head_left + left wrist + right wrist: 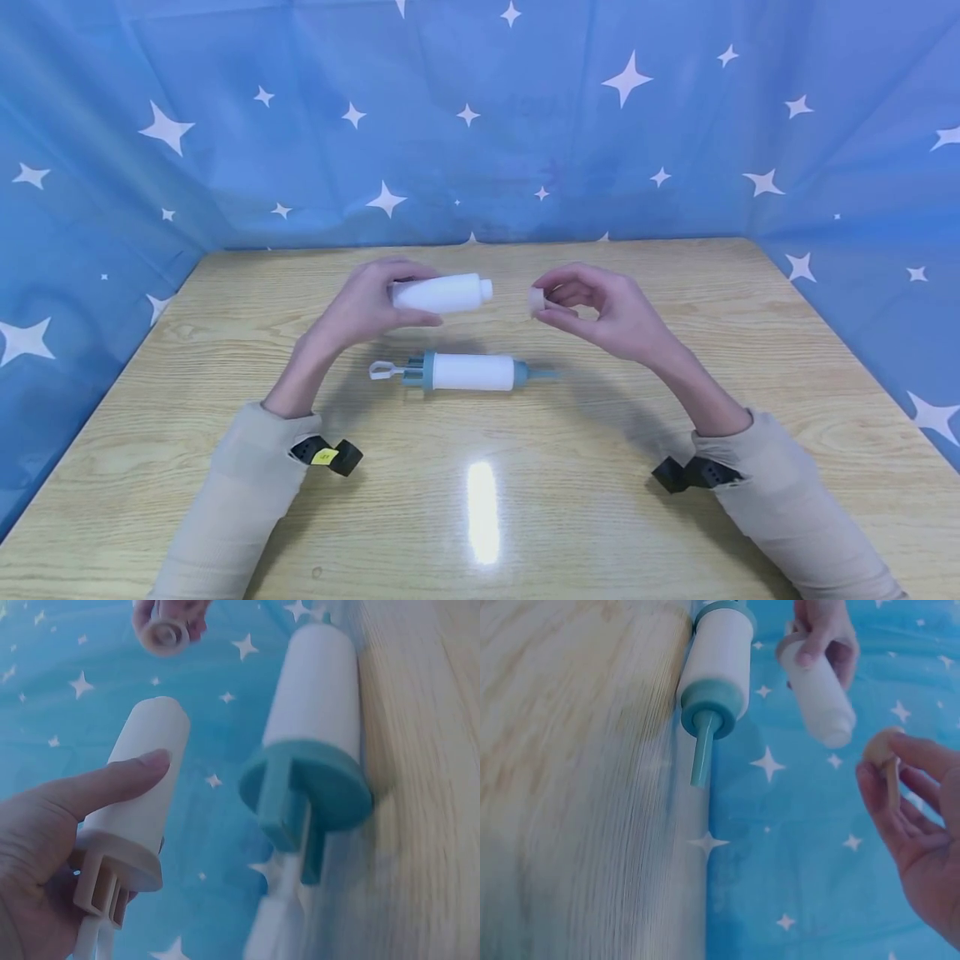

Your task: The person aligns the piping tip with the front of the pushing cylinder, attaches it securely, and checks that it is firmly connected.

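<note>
In the head view my left hand (367, 300) grips a white syringe barrel (446, 294), its narrow neck facing right. The left wrist view shows the thumb along this barrel and a beige flange (124, 859) with a plunger at its rear end. Across a gap, my right hand (600, 308) pinches a small beige nozzle cap (536, 301) between thumb and fingertips. A thin spout (893, 784) points from the cap back toward the palm. Below both hands, a second syringe (472, 372) with teal ends lies on the table, its teal nozzle to the right.
The wooden table (405, 500) carries a bright light reflection near its front. A blue star-patterned cloth (465, 150) hangs behind and along both sides. Black wrist cameras (345, 457) are strapped over the sleeves.
</note>
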Demonstrator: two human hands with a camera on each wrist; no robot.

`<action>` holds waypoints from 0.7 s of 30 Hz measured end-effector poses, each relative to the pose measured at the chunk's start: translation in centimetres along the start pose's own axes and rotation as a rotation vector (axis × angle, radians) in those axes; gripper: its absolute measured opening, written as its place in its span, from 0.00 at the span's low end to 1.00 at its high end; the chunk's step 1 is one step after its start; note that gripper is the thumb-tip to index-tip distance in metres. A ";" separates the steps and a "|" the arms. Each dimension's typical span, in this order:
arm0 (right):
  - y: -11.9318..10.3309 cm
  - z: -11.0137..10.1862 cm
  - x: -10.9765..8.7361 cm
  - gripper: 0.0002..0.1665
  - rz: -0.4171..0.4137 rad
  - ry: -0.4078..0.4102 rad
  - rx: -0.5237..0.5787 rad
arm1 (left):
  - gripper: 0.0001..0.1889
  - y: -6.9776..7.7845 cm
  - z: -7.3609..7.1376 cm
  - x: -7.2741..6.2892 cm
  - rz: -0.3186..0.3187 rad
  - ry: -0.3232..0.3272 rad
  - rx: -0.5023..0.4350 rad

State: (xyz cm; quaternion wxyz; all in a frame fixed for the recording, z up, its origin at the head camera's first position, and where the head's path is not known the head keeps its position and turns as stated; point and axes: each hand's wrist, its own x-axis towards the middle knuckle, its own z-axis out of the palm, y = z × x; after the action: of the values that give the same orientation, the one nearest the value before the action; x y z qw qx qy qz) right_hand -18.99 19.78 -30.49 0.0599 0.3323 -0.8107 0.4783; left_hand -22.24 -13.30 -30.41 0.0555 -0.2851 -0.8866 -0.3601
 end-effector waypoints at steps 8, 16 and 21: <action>-0.3 0.3 0.0 0.18 -0.058 0.032 -0.004 | 0.29 2.6 0.2 -0.3 0.108 -0.006 -0.027; -0.4 0.7 0.1 0.19 -0.112 0.033 0.035 | 0.27 3.8 0.7 -0.4 0.175 -0.006 -0.022; -0.7 0.9 0.1 0.20 -0.126 0.031 0.023 | 0.27 4.2 0.9 -0.4 0.184 -0.005 -0.022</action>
State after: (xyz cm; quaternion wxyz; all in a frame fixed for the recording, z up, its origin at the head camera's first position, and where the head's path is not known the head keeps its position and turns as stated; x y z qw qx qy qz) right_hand -18.47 18.80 -30.42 0.0984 0.3760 -0.7815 0.4881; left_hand -19.48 -10.50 -28.65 0.0828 -0.3670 -0.8527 -0.3623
